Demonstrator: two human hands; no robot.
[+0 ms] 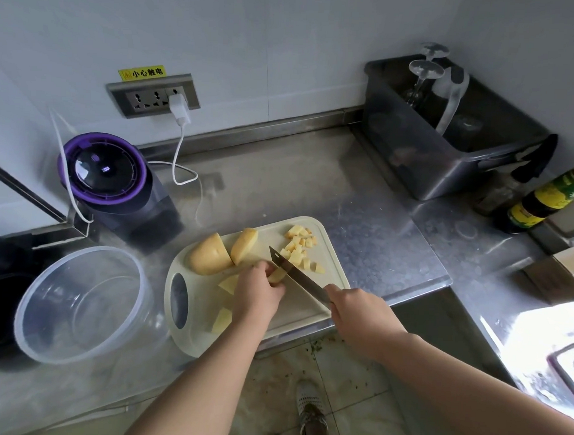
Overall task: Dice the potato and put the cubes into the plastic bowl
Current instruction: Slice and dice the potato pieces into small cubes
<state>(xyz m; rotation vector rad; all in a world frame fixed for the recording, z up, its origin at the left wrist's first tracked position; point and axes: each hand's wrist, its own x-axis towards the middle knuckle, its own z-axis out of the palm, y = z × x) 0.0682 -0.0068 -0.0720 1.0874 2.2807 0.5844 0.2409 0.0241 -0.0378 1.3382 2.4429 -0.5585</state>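
Left grip (257, 294) on potato strip (277, 276) beside knife (293, 271), plastic bowl (83, 249) left of board (201, 295).

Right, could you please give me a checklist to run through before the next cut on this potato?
1. Left hand pinning the potato piece: ok.
2. That hand clear of the knife edge: cannot tell, it is very close.
3. Right hand gripping the knife handle: ok.
4. Cubes piled away from the cut: ok.
5. Bowl beside the board, empty: ok.
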